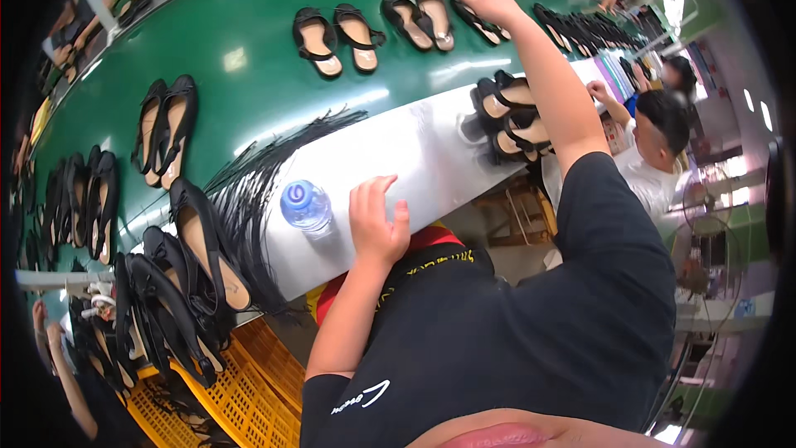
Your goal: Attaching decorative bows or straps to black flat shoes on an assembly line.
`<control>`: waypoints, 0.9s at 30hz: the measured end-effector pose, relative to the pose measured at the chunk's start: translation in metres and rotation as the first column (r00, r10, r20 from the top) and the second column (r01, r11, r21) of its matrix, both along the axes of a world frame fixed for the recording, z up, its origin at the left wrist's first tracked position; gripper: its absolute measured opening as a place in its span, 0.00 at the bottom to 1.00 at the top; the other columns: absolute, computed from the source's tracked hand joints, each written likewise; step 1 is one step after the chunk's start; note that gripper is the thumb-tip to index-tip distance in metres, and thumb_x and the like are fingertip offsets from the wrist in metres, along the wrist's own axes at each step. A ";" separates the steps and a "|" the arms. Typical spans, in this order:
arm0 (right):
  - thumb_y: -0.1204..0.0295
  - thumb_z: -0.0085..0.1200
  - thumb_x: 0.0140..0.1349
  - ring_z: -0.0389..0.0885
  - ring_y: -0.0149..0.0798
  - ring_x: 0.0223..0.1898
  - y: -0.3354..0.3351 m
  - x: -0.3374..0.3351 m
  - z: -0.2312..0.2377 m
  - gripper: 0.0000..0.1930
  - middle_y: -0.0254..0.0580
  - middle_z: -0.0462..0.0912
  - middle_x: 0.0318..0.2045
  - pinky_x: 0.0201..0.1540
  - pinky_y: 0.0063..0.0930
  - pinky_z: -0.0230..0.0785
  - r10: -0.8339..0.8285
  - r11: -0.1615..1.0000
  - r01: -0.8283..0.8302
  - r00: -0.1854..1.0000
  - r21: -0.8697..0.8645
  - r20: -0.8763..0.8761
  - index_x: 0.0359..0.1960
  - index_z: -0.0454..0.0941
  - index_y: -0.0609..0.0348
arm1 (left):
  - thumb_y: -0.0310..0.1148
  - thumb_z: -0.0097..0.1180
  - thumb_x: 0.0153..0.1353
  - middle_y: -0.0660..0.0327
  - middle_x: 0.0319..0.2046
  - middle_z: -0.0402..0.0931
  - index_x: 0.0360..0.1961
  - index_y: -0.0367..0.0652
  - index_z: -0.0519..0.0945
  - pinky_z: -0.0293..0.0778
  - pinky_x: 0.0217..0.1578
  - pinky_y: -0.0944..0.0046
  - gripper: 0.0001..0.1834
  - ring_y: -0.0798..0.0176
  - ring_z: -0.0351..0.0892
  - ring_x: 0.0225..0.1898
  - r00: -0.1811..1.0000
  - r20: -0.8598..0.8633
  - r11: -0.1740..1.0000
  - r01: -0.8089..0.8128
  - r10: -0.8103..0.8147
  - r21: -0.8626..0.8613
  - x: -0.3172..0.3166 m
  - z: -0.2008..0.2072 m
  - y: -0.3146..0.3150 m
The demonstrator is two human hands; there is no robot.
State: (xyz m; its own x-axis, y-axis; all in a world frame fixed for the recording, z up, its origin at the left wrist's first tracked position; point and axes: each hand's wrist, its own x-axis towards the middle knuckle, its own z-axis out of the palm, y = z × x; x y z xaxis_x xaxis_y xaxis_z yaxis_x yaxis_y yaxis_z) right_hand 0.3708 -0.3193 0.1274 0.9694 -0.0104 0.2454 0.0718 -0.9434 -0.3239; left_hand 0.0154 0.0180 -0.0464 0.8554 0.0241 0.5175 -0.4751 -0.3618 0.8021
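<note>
A person's two bare hands work apart: the left hand (pixel 377 220), empty with fingers loosely spread, beside one clear plastic bottle with a blue cap (pixel 307 209); the right hand (pixel 492 5), fingers parted, over black, beige-lined flats (pixel 474 19) on a green table (pixel 240 12), contact unclear. Two similar pairs (pixel 315 36) lie leftward. A yellow perforated plastic basket (pixel 259 394) holds dark, indistinct items.

Left grip (pixel 377 222): unloaded, thumb (pixel 401 217) apart, forearm (pixel 352 307) below. Right grip (pixel 492 3): digits parted, arm (pixel 568 95) extended behind.
</note>
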 end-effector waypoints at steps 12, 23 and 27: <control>0.67 0.55 0.72 0.90 0.58 0.47 -0.093 -0.263 -0.063 0.22 0.54 0.91 0.44 0.52 0.50 0.80 -0.190 0.970 0.134 0.936 -0.201 -0.296 0.67 0.80 0.44 | 0.39 0.56 0.70 0.49 0.48 0.83 0.54 0.39 0.84 0.74 0.55 0.48 0.18 0.41 0.79 0.51 0.999 0.025 0.998 0.024 -0.025 0.063 -0.002 -0.006 -0.007; 0.55 0.60 0.74 0.88 0.47 0.50 -0.027 -0.265 0.006 0.17 0.33 0.92 0.41 0.53 0.48 0.79 -0.168 0.930 0.117 0.979 -0.349 -0.120 0.61 0.84 0.34 | 0.30 0.56 0.69 0.52 0.41 0.85 0.44 0.41 0.86 0.77 0.48 0.51 0.09 0.45 0.82 0.44 0.999 -0.027 0.999 0.024 -0.022 0.046 -0.004 0.001 -0.006; 0.71 0.63 0.70 0.88 0.51 0.43 -0.008 -0.264 0.007 0.17 0.44 0.89 0.38 0.50 0.45 0.78 0.312 0.948 -0.310 0.950 -0.070 0.010 0.59 0.85 0.51 | 0.29 0.56 0.69 0.53 0.36 0.85 0.42 0.41 0.87 0.78 0.43 0.51 0.09 0.46 0.83 0.39 0.995 0.099 0.997 -0.001 0.009 -0.074 -0.003 0.003 -0.012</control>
State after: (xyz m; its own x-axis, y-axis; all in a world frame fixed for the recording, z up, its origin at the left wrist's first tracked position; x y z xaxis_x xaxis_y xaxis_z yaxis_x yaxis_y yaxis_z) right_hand 0.1073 -0.3275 0.1349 0.9165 0.3080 0.2554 0.3713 -0.8925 -0.2560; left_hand 0.0126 0.0057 -0.0435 0.7994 0.0695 0.5967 -0.5522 -0.3060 0.7755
